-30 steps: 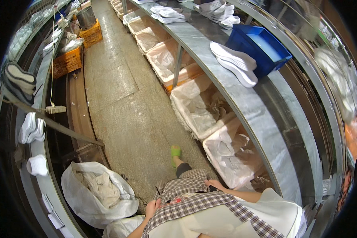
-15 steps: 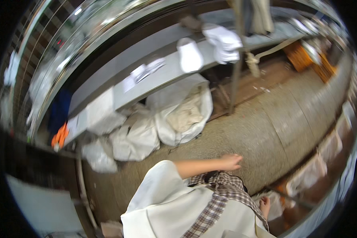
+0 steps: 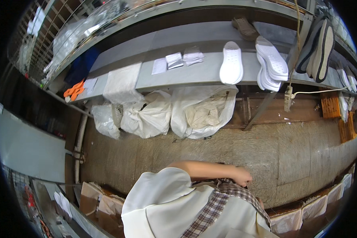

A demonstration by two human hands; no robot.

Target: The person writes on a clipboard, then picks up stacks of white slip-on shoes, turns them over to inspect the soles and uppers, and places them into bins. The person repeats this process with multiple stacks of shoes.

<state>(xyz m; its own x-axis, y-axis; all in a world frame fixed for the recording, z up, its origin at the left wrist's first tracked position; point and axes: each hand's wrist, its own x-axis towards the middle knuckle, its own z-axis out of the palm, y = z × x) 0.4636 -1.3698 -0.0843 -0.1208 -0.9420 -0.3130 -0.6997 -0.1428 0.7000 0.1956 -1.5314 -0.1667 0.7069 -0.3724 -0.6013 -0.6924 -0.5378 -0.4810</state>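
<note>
My left forearm reaches across my body, and my left hand (image 3: 242, 175) is closed in front of the plaid apron (image 3: 230, 188). Whether anything is inside its curled fingers does not show. Of my right hand (image 3: 260, 203) only a sliver appears beyond the apron's edge, with its fingers hidden. Both hands are away from the long grey shelf (image 3: 146, 77). On that shelf lie a single white shoe sole (image 3: 231, 65), a stack of white soles (image 3: 271, 65), small stacks of printed slips (image 3: 174, 60) and a brown shoe (image 3: 245, 27).
White sacks (image 3: 148, 115) stand under the shelf, one open with beige cloth (image 3: 205, 113) inside. Dark soles (image 3: 317, 51) hang by a post at the right. Orange crates (image 3: 331, 107) stand far right, and lined bins (image 3: 289, 222) line the near side. An orange item (image 3: 74, 91) lies at the shelf's left end.
My view has turned, bringing the shelf level and the bins behind into sight. My left hand has moved slightly right and down; my right hand is now mostly hidden by the apron.
</note>
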